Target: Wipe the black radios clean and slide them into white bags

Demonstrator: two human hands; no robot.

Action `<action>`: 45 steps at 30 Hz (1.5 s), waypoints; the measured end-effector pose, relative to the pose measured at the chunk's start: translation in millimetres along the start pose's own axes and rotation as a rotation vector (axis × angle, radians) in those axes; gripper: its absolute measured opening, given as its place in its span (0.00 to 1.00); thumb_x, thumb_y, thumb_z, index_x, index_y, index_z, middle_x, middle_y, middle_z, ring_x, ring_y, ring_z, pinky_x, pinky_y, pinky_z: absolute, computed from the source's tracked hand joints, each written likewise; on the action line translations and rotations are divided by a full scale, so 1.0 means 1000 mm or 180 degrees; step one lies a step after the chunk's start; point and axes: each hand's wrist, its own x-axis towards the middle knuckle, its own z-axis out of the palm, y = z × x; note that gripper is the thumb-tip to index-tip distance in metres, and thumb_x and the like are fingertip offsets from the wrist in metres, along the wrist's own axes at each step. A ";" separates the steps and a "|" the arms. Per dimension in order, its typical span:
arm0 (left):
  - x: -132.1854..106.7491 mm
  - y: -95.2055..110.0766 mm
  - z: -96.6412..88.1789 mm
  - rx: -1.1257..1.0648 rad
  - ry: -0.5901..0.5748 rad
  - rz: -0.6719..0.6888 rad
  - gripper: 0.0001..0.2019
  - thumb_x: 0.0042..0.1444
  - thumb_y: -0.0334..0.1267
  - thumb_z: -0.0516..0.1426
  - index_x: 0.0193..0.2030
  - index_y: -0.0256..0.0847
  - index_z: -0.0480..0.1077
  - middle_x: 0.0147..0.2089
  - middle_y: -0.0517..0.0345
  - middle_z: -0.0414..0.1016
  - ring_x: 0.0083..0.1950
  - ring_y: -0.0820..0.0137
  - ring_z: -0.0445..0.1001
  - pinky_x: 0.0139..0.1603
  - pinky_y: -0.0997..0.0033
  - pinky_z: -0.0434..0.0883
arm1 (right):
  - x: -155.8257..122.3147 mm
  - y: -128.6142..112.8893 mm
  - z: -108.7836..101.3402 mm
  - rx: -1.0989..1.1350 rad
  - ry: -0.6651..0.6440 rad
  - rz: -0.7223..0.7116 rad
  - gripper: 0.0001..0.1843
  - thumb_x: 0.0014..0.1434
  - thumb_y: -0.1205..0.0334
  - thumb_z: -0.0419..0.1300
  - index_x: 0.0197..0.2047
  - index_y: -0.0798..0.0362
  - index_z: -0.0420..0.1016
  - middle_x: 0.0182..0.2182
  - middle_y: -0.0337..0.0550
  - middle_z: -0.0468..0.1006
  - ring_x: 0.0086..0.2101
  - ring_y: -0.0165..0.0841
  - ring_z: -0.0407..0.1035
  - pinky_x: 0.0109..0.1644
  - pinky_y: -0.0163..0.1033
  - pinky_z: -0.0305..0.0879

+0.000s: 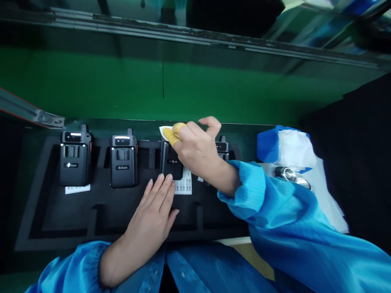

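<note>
Pinched in the right hand (198, 152), between yellow-cotted fingertips (171, 136), is a white wipe (162, 130) pressed at the top of the third radio (171, 165), which stands in the black foam tray (36, 211). Left hand (152, 215) lies open and flat just below, fingertips touching that radio's lower edge beside a white barcode label (185, 185). Two more radios (75, 156) (123, 160) sit left of the grip, a fourth (222, 147) behind the right wrist, and blue-and-white cloths (290, 148) well off to the right.
</note>
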 end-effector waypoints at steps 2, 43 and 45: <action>0.000 0.000 0.000 0.0025 -0.0018 0.0007 0.20 0.64 0.32 0.49 0.61 0.26 0.62 0.62 0.36 0.69 0.65 0.52 0.67 0.61 0.48 0.71 | -0.003 0.000 0.001 -0.0181 0.0120 -0.0007 0.19 0.62 0.74 0.49 0.27 0.50 0.76 0.32 0.39 0.74 0.35 0.32 0.57 0.52 0.49 0.40; -0.001 -0.004 0.003 -0.0241 0.0017 -0.0018 0.22 0.63 0.34 0.50 0.62 0.24 0.61 0.64 0.34 0.67 0.68 0.51 0.63 0.65 0.47 0.65 | -0.052 -0.022 -0.017 0.0265 0.0218 -0.0543 0.17 0.64 0.72 0.50 0.30 0.51 0.76 0.32 0.38 0.74 0.36 0.31 0.56 0.52 0.46 0.38; -0.002 -0.004 0.004 -0.0274 -0.0017 -0.0044 0.22 0.64 0.35 0.50 0.62 0.25 0.61 0.65 0.34 0.65 0.69 0.52 0.62 0.66 0.46 0.64 | -0.060 -0.019 -0.019 0.0287 -0.0025 -0.0455 0.17 0.64 0.73 0.49 0.32 0.51 0.77 0.33 0.38 0.75 0.36 0.30 0.57 0.51 0.46 0.38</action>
